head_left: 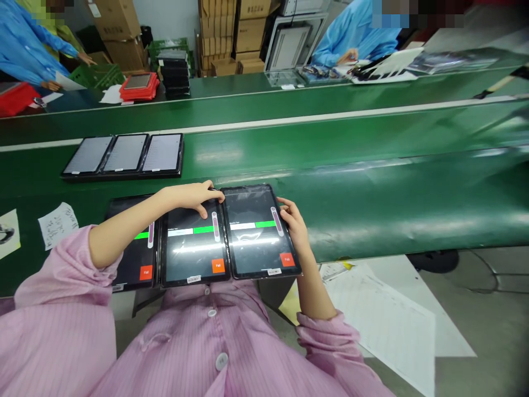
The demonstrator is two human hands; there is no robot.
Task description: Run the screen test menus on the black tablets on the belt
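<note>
Three dark tablets lie side by side at the near edge: a left tablet (136, 264), a middle tablet (182, 251) and a right tablet (260, 248). Each screen shows a green bar and an orange "Fail" box. My left hand (192, 197) reaches across the middle tablet, fingers apart, with fingertips at the upper corner where it meets the right tablet. The thumb is over the middle screen. My right hand (294, 223) grips the right tablet's right side, its fingers curled at the edge. My left forearm hides part of the left tablet.
Three light-screened tablets (124, 154) lie farther back on the green bench (372, 204). Handwritten paper (58, 225) is at left. Across the bench are red-cased devices (139, 87), a black stack (174, 74) and people in blue sleeves (339, 36). Printed sheets (384, 309) lie below right.
</note>
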